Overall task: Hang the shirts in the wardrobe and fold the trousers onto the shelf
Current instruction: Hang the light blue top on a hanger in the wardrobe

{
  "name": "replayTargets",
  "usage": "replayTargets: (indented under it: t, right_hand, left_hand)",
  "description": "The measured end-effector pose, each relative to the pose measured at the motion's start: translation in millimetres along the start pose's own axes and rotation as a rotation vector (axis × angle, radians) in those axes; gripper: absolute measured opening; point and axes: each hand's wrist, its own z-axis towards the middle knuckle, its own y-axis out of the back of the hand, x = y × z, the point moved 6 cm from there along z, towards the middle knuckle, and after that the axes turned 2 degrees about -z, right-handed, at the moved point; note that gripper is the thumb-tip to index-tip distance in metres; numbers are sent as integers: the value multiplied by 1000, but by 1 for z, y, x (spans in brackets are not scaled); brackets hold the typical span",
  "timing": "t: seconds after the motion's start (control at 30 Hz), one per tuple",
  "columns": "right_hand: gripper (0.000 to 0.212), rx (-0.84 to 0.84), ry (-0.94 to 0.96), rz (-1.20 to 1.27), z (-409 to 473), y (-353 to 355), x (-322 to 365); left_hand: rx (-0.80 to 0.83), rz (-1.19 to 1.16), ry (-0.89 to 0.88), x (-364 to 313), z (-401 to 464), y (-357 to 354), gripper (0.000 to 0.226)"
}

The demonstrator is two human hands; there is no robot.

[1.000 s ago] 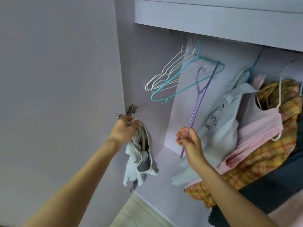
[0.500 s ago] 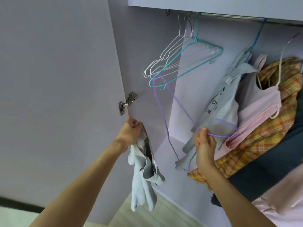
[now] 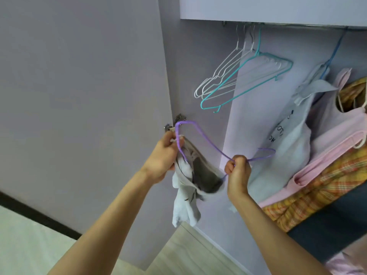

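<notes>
L hand (image 3: pixel 163 155) grips pale grey shirt (image 3: pixel 190 187) below door hinge (image 3: pixel 174 124); R hand (image 3: pixel 237 171) pinches purple hanger (image 3: pixel 200 135), right of hinge.

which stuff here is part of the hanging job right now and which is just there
In use:
left hand gripping the pale grey shirt
right hand gripping the purple hanger

Just there:
teal hanger
white hangers
hung grey top
pink top
door hinge
</notes>
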Motion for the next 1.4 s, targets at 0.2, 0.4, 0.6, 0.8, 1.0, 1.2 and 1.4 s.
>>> replayTargets:
  t: [0.2, 0.4, 0.6, 0.8, 1.0, 1.2, 1.4]
  right_hand:
    - [9, 1, 494, -574, 2, 13, 22]
    - [14, 292, 753, -1183, 6, -18, 43]
    - [19, 353, 749, -935, 0, -40, 67]
    - [20, 391, 748, -995, -2, -36, 74]
    - [18, 269, 662, -921, 6, -14, 90]
    - [17, 224, 723, -980, 10, -1, 110]
    - [16, 259, 721, -1083, 9, 6, 99]
  left_hand:
    - [-407, 562, -276, -19, -17, 62, 10]
    - [-433, 800, -263, 3, -25, 68, 10]
    - [-152, 763, -253, 16, -20, 55, 5]
    - [21, 712, -224, 40, -16, 69, 56]
    - [143, 670, -86, 67, -7, 62, 25]
    - [35, 742, -190, 55, 0, 55, 23]
    - [176, 634, -290, 35, -7, 41, 47]
